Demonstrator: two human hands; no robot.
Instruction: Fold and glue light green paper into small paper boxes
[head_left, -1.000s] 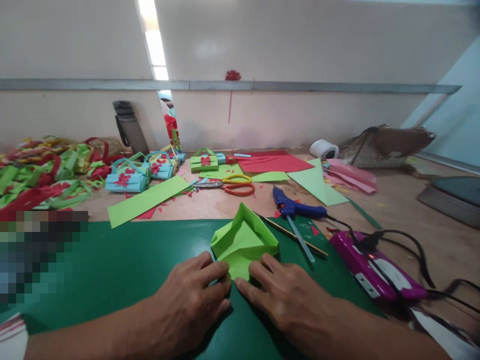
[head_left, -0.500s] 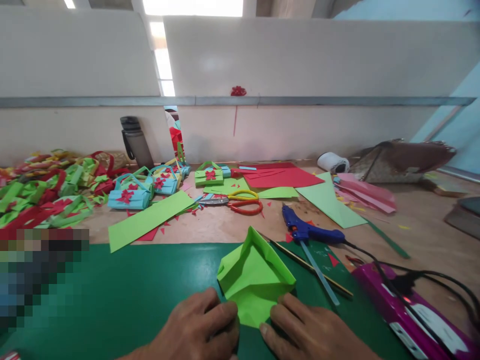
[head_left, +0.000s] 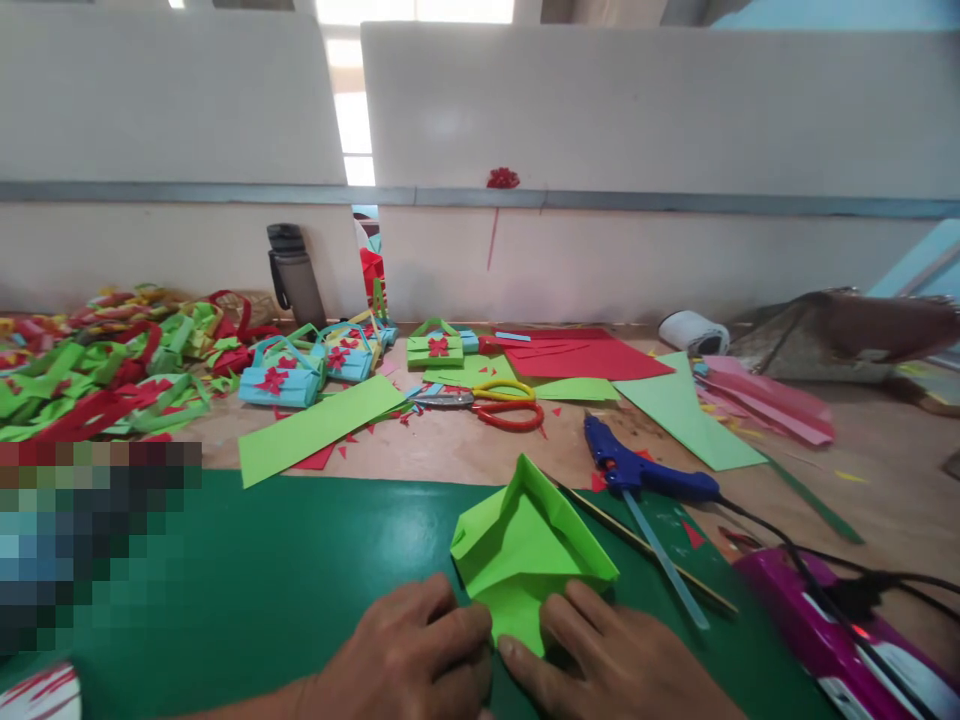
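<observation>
A partly folded sheet of bright green paper (head_left: pixel 525 540) stands up in a pointed, open shape on the dark green mat (head_left: pixel 300 560). My left hand (head_left: pixel 420 650) grips its lower left edge, fingers curled. At the lower right part of the sheet, my right hand (head_left: pixel 607 650) has its fingers bent over the paper, with the thumb at the bottom edge. The undersides of both hands are hidden. Just right of the paper lie a thin stick (head_left: pixel 645 545) and a blue glue gun (head_left: pixel 652 474) with a clear glue stick in it.
Scissors (head_left: pixel 510 405), a green strip (head_left: pixel 322 430) and red sheets (head_left: pixel 592 352) lie beyond the mat. Small paper bags (head_left: pixel 279 385) and a heap of paper pieces (head_left: pixel 90 375) are at left. A magenta power strip (head_left: pixel 795 610) with cables is at right, a bottle (head_left: pixel 296 275) behind.
The view has shifted slightly, so the table items appear farther right. My right thumb has moved left along the paper's lower edge, closer to my left hand.
</observation>
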